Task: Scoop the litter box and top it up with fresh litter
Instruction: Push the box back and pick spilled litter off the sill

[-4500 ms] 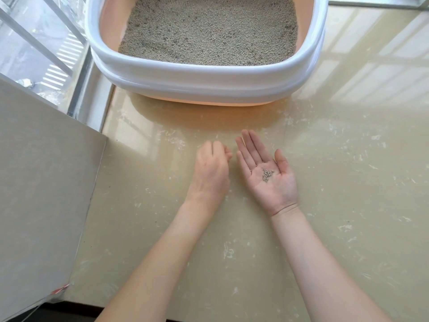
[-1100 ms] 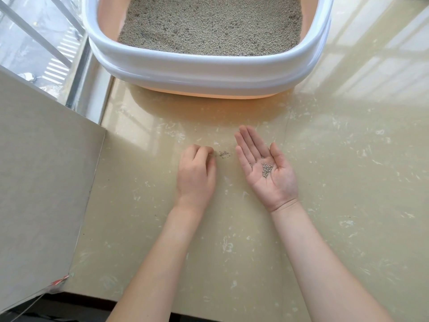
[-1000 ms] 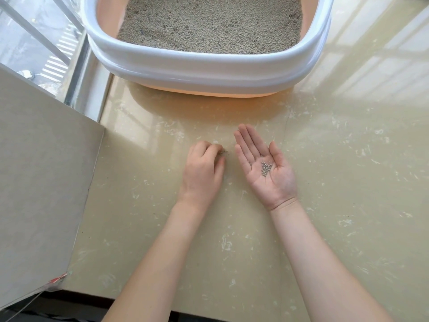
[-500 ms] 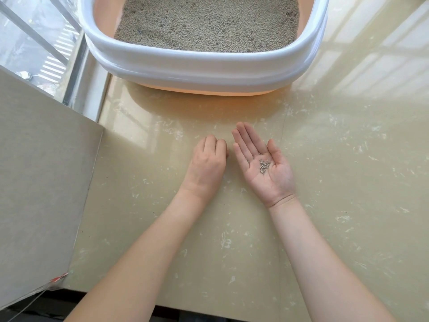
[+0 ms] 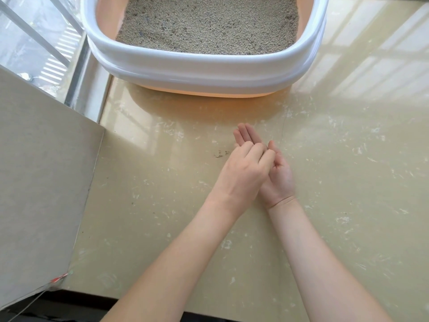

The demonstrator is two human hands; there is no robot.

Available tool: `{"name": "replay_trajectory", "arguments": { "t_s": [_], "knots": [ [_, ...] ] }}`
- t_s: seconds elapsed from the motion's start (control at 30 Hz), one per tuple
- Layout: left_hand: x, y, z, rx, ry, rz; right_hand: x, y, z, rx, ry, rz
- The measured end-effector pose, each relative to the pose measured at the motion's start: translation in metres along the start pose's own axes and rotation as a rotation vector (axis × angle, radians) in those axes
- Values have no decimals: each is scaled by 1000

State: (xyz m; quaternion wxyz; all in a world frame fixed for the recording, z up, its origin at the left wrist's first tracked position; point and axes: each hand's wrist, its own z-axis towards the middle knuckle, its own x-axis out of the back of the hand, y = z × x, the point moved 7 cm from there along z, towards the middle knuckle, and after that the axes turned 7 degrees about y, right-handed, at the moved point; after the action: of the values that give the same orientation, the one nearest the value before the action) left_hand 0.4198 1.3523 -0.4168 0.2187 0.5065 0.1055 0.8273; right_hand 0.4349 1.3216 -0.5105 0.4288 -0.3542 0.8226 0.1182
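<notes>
The litter box (image 5: 204,68), white-rimmed with a peach inner wall, stands on the glossy beige floor tile (image 5: 348,182) at the top of view, its bed of grey-tan litter (image 5: 209,22) roughly level. Well apart from it, nearer the person, a small scatter of spilled granules (image 5: 220,154) lies on the tile just left of the hands.

The right hand (image 5: 276,173) is held palm up with its fingers straight and released, a flat tray. The left hand (image 5: 243,173) lies over it, knuckles up, fingers (image 5: 260,152) curled with their tips down in the right palm. Whether they pinch any granules I cannot tell — the palm beneath is hidden.

Likely step: gathering stray litter by hand to return it to the box. The granules look tiny, light, hard and loose — apt to roll on the slick tile and slip from a pinch. Better swept together with a fingertip, then taken a few at a time, the cupped palm kept level.
</notes>
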Motion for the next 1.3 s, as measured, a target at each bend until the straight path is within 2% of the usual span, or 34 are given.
{"name": "replay_trajectory", "arguments": {
  "t_s": [0.13, 0.27, 0.37, 0.47, 0.77, 0.93, 1.07, 1.13, 1.3],
  "knots": [
    [5, -10, -6, 54, -15, -62, 0, -2, 0, -3, -13, -2],
    [28, -38, -18, 295, 88, -201, -2, -2, 0, -30, 2, 26],
    [40, -76, -43, 515, 156, -146, -3, -3, -1, -28, 5, 22],
    [35, -96, -64, 610, 72, -44, -3, -3, -1, -22, 8, 13],
    [15, -84, -42, 509, 41, -3, -3, -3, -2, -15, 14, -3],
    [13, -83, -34, 479, 54, -93, -2, -2, -2, -29, 19, 16],
    [36, -96, -54, 613, 175, -74, -2, -2, -2, -26, 12, 2],
    [36, -93, -64, 655, 150, -82, -2, -2, -2, -23, 10, -5],
    [15, -80, -55, 617, 93, -141, -3, -4, -2, -10, 18, -16]
  ]
}}
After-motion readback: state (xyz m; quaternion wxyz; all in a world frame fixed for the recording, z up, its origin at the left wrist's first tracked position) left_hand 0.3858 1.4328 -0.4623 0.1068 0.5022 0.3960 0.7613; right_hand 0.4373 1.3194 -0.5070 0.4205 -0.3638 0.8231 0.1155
